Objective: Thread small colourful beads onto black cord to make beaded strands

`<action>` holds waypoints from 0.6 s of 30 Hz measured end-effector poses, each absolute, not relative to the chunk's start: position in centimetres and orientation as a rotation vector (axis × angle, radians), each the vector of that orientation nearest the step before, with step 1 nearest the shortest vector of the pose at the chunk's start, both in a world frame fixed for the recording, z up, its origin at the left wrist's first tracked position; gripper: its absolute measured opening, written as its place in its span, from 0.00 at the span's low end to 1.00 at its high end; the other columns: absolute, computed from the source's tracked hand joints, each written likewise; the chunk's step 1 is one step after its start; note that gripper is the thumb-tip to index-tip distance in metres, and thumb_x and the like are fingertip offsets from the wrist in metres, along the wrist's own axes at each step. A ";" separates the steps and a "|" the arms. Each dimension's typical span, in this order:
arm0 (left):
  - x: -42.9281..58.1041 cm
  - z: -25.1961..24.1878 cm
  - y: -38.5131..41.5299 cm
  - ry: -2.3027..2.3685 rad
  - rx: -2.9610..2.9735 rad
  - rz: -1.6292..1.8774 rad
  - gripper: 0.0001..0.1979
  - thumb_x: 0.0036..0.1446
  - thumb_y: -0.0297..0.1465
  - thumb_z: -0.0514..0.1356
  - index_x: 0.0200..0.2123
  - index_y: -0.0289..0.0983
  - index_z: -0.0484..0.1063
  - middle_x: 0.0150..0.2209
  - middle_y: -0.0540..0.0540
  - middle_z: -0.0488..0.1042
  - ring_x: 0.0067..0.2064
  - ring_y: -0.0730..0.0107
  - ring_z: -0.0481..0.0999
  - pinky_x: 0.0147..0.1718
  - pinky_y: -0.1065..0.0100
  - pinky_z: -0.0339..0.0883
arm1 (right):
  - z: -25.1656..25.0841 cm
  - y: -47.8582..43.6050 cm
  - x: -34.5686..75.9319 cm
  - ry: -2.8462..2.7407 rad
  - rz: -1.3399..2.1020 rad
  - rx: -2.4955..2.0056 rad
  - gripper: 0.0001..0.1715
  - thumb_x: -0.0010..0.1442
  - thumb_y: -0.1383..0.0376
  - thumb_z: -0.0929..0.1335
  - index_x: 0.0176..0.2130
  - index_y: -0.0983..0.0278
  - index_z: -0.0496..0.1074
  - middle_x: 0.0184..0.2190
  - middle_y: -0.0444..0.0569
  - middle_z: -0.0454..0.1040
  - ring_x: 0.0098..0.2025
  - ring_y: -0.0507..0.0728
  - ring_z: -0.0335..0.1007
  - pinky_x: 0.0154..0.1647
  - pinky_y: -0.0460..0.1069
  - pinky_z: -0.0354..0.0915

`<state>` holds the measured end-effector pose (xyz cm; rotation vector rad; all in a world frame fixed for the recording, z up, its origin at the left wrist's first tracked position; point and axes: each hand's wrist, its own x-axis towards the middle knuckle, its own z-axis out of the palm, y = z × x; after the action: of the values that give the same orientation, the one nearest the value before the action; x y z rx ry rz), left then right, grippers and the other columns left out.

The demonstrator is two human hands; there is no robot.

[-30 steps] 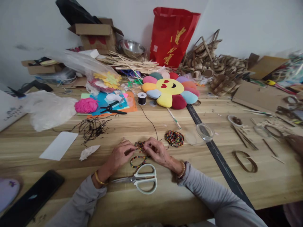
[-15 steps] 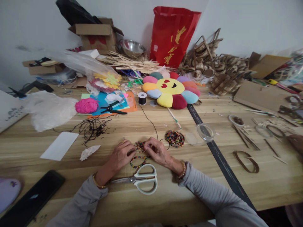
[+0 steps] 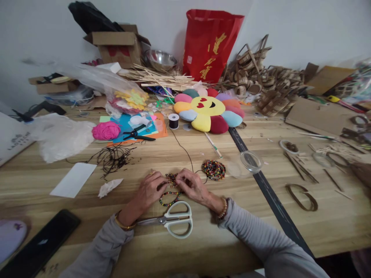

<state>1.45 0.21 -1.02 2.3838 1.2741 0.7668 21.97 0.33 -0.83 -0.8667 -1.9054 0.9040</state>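
Observation:
Small multicoloured beads, a beaded strand (image 3: 171, 178), lie bunched between my two hands. My left hand (image 3: 151, 188) has its thumb and forefinger pinched at the left edge of the beads. From the other side, my right hand (image 3: 191, 186) pinches at them, its fingertips partly hiding what they hold. A looped string of beads (image 3: 169, 204) rests on the table just below. Closer to me lie white-handled scissors (image 3: 179, 220), blades pointing left. Thin black cord (image 3: 184, 148) runs from a spool (image 3: 173, 121) toward my right hand. Beside that hand is a coil of beads (image 3: 213, 170).
A tangle of black cord (image 3: 114, 157), white paper (image 3: 74, 180) and crumpled tissue (image 3: 110, 187) lie left. A phone (image 3: 40, 243) is at lower left. A clear round container (image 3: 252, 161) stands right, and a flower cushion (image 3: 209, 111) behind. Another person's hand (image 3: 361, 173) shows at the right edge.
Almost nothing differs. Both hands stay at the beads with only slight finger and left wrist movement, and the view has shifted a little.

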 end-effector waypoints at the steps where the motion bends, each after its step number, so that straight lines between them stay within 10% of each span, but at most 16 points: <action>1: 1.5 -0.9 0.3 1.265 2.337 0.821 0.06 0.56 0.26 0.58 0.30 0.37 0.75 0.30 0.45 0.76 0.34 0.65 0.73 0.38 0.64 0.65 | -0.9 0.3 22.0 -1.908 0.899 -0.863 0.10 0.65 0.63 0.63 0.33 0.65 0.68 0.29 0.47 0.67 0.31 0.52 0.63 0.32 0.46 0.61; 18: 1.4 0.4 -0.1 1.148 1.500 0.906 0.05 0.46 0.31 0.66 0.26 0.34 0.76 0.28 0.46 0.79 0.31 0.67 0.77 0.34 0.69 0.72 | -1.3 0.2 22.0 -2.032 0.814 -0.730 0.08 0.66 0.66 0.61 0.34 0.64 0.66 0.30 0.49 0.67 0.31 0.53 0.64 0.32 0.47 0.62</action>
<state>1.39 -0.06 0.35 1.4997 1.1482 0.9064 21.99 0.25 -1.30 -0.7304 -2.0323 0.8136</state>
